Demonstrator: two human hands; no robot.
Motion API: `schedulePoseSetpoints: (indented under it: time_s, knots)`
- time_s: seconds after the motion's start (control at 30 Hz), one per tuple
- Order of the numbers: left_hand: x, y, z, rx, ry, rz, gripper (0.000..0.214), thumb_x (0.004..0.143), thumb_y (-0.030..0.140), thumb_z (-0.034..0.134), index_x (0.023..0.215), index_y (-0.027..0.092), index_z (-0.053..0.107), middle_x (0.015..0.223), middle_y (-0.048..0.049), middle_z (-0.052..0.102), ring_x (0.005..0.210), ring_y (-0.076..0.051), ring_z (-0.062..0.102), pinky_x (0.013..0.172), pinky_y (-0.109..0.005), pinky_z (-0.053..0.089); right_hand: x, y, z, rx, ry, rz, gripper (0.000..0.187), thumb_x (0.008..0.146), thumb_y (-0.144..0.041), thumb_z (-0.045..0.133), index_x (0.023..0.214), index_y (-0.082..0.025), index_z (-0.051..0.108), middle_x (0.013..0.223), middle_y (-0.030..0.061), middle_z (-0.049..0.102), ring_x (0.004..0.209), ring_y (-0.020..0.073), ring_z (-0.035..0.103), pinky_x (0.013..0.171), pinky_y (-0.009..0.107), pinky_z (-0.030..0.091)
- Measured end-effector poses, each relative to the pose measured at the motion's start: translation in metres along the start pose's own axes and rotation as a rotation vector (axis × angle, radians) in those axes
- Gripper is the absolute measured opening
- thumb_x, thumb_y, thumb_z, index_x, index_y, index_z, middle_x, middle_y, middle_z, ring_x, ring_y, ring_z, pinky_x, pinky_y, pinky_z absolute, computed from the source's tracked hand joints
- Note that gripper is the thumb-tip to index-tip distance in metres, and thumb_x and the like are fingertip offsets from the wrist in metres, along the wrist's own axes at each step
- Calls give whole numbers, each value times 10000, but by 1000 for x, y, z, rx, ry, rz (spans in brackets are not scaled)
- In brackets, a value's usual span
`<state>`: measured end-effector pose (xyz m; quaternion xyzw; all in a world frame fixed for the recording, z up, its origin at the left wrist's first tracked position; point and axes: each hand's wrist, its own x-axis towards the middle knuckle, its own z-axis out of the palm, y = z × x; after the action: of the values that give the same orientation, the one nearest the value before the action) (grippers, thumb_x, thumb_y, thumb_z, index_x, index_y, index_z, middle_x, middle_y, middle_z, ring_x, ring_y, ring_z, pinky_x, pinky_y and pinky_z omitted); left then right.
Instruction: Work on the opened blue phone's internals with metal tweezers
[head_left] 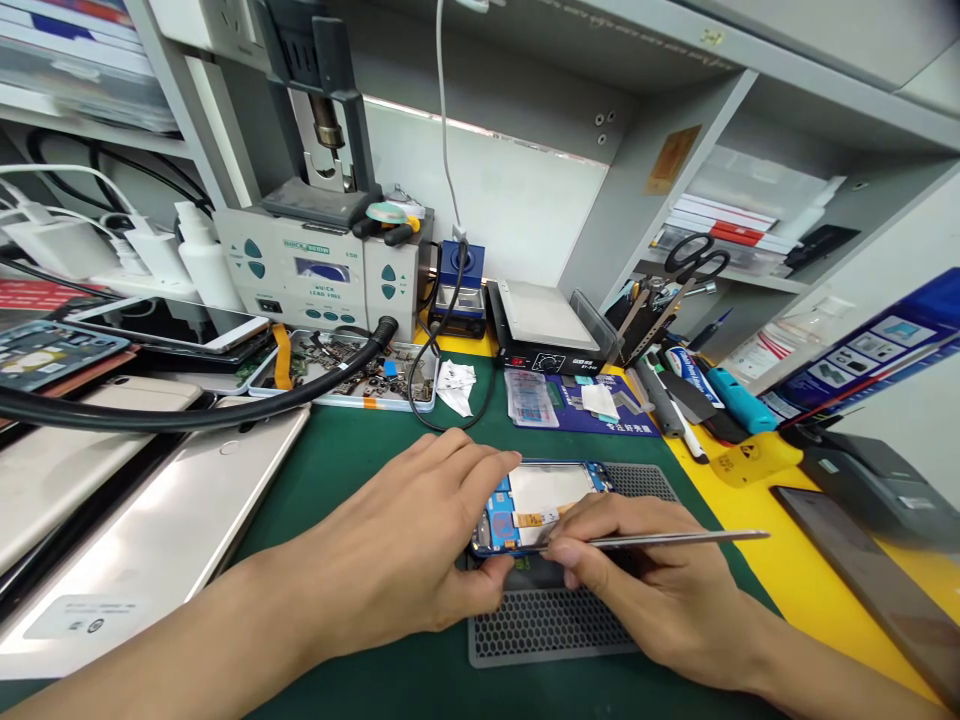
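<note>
An opened blue phone (541, 490) is held inner side up over a grey honeycomb pad (555, 628), its pale panel and orange ribbon (529, 519) exposed. A slim metal tool (679, 539) is held nearly level at its near edge.

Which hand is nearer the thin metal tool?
Right. The right hand holds the tool; the left hand is apart from it, gripping the left end of the opened phone.
</note>
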<state>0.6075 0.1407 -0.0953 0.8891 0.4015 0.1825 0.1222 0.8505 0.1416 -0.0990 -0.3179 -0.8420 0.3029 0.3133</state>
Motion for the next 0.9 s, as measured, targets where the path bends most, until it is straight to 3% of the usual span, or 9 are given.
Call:
schedulePoseSetpoints:
  time_s: [0.9]
  knots:
    - [-1,-4,4,-34,24,9,552,835,280,644,1350,158,487,1184,-64,614,1081,-263,534,918,-407,464,2,-2,-2,-24,-13,31,134,919,-131,646,955,-257,679,872,-36,739,770,108,695,727,219,537]
